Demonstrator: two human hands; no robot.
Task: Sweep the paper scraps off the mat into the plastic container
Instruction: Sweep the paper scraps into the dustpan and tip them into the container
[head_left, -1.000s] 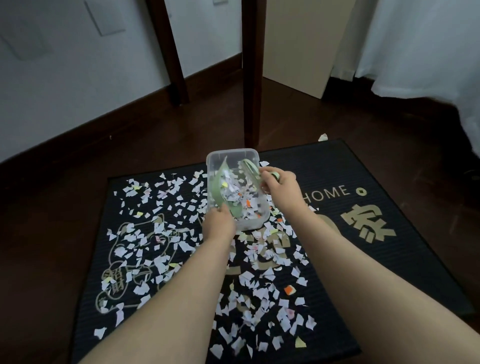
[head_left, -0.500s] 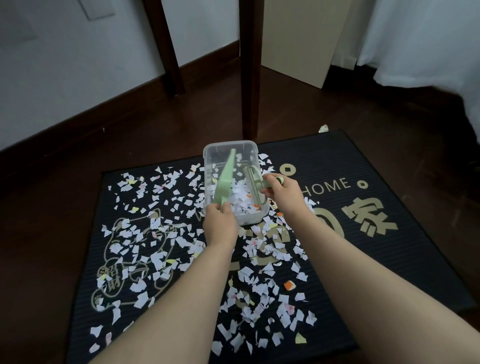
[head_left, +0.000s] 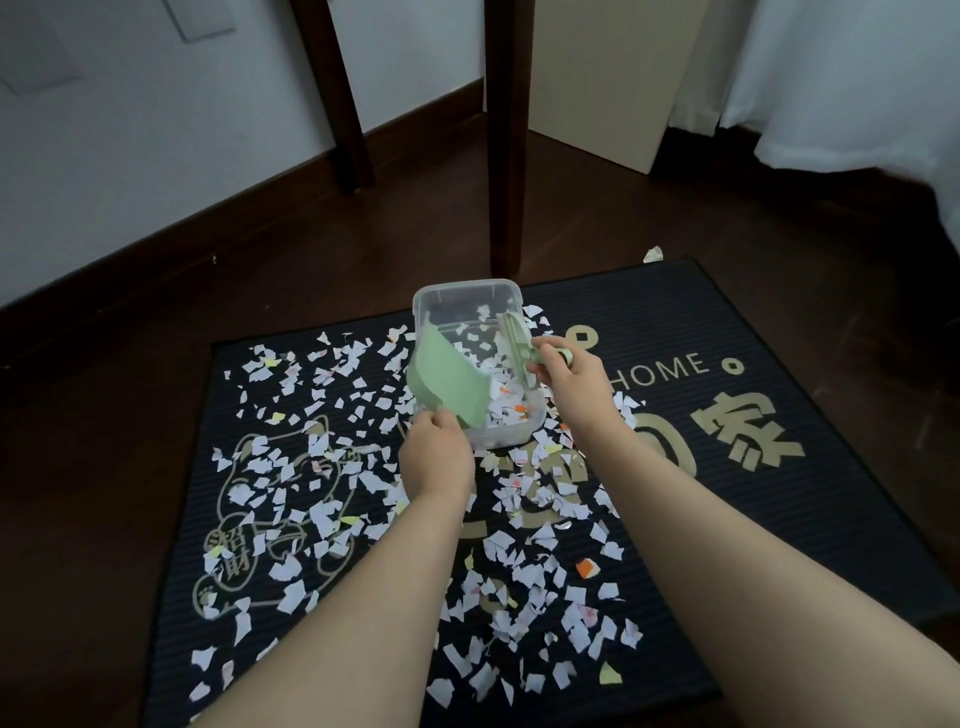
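Observation:
A clear plastic container (head_left: 466, 296) stands on the black mat (head_left: 779, 519), partly filled with paper scraps. My left hand (head_left: 435, 457) grips a pale green dustpan (head_left: 447, 382), tilted over the container's left side. My right hand (head_left: 574, 382) holds a small green brush (head_left: 517, 343) upright over the container's right rim. Several white and coloured paper scraps (head_left: 332, 467) cover the mat to the left of the container and in front of it.
Two dark wooden table legs (head_left: 506, 156) stand just behind the mat on the dark wood floor. A lone scrap (head_left: 653, 253) lies off the mat at its far edge. A cream panel (head_left: 613, 78) and a white curtain (head_left: 857, 78) are at the back right.
The dustpan has turned from edge-on to showing its flat face and tipped further over the container. The brush has stayed at the right rim. The camera has dipped slightly.

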